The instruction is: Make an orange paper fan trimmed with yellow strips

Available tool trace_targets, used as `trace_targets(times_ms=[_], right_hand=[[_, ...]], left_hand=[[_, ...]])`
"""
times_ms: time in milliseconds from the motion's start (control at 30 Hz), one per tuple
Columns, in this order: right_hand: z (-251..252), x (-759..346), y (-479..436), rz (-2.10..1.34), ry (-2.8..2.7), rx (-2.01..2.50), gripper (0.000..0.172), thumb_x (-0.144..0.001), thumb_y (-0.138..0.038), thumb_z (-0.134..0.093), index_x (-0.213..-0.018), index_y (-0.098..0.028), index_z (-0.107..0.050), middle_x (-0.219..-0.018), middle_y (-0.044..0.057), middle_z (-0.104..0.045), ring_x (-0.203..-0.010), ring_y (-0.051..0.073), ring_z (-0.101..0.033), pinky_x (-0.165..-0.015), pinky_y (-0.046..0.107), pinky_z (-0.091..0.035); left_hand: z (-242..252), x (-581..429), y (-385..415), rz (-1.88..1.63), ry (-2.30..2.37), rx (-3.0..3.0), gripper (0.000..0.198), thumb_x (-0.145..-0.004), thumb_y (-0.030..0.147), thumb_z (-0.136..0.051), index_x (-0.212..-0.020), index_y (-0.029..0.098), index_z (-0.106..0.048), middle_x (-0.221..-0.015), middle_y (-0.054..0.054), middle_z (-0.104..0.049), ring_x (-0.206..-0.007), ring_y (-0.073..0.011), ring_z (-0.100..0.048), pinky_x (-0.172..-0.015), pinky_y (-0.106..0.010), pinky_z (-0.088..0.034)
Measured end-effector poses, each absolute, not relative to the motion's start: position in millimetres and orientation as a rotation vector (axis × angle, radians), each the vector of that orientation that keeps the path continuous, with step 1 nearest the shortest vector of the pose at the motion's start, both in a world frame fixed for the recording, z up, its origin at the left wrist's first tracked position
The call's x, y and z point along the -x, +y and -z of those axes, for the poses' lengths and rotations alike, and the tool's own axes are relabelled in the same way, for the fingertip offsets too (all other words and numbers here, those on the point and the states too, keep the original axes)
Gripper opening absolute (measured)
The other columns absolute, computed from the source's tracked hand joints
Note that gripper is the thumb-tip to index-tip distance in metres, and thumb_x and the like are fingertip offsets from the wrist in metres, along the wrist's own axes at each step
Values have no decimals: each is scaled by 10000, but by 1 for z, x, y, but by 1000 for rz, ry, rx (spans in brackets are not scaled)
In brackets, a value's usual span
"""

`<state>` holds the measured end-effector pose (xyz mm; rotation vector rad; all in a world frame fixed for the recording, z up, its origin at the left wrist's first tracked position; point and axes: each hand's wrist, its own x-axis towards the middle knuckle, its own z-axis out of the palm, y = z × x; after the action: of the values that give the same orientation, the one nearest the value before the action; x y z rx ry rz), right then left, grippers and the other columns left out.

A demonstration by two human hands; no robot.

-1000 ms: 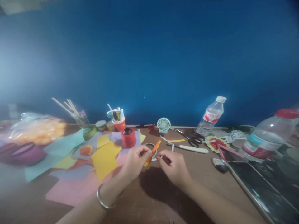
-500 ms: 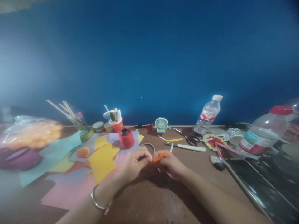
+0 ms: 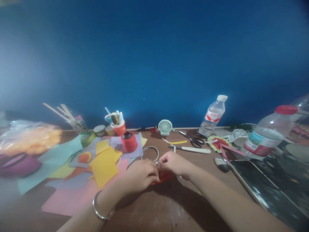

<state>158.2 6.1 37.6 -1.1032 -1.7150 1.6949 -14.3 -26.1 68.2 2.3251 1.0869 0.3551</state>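
A piece of orange paper (image 3: 166,176) shows low between my hands, mostly covered by them. My left hand (image 3: 144,174), with a silver bangle at its wrist, is closed and grips the paper near its left end. My right hand (image 3: 174,164) is closed too, its thumb and forefinger pinched over the paper beside my left fingertips. Exactly where the right fingertips meet the paper is hidden. Just beyond the hands lies a grey ring-shaped roll (image 3: 150,154), probably tape. A red spool of thread (image 3: 129,142) stands behind my left hand.
Coloured paper sheets (image 3: 106,167) spread over the left side. A white-handled knife (image 3: 193,149), black scissors (image 3: 197,141) and a small fan (image 3: 165,127) are behind the hands. Water bottles (image 3: 213,116), a paper rosette (image 3: 219,143) and a dark tablet-like slab (image 3: 256,180) occupy the right.
Both hands have turned knuckles-up and drawn together. The orange paper, raised and plainly visible before, is now lower and mostly beneath the hands. The view has shifted slightly.
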Motion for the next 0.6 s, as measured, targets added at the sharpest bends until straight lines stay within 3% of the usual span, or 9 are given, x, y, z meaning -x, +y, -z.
trace_targets(times_ms=[167,367,467,600], right_hand=[[-45,-146,-13,-1266,-1720,1215,142,-688,-204,-503,-610,-164,-614,-568,2,-603,-534,127,-490,-487,222,-298],[-43,-141,-37,-408,-2001,1068,202,-791,-187,-451,-674,-194,-615,-577,19,-595,-524,133,-496,-534,241,-316],[-35,-141,-36,-428,-1964,1015,195,-790,-173,-450,-690,-184,-617,-579,21,-583,-540,136,-500,-553,241,-331],[-31,-142,-25,-919,-1667,1130,166,-780,-253,-497,-695,-173,-615,-586,6,-580,-521,126,-483,-503,222,-333]], left_hand=[[-53,22,-16,-544,1287,-2100,188,-675,129,-483,-566,200,-619,-618,22,-568,-594,-131,-500,-566,-226,-343],[-55,24,-11,-784,1377,-1792,197,-722,273,-502,-590,160,-595,-567,22,-557,-560,-125,-494,-535,-212,-368],[-57,23,-11,-934,1384,-1677,200,-736,302,-504,-639,145,-580,-587,19,-544,-578,-122,-485,-555,-216,-370],[-56,22,-11,-1055,1360,-1607,225,-746,342,-517,-651,142,-561,-560,32,-494,-548,-109,-436,-525,-212,-334]])
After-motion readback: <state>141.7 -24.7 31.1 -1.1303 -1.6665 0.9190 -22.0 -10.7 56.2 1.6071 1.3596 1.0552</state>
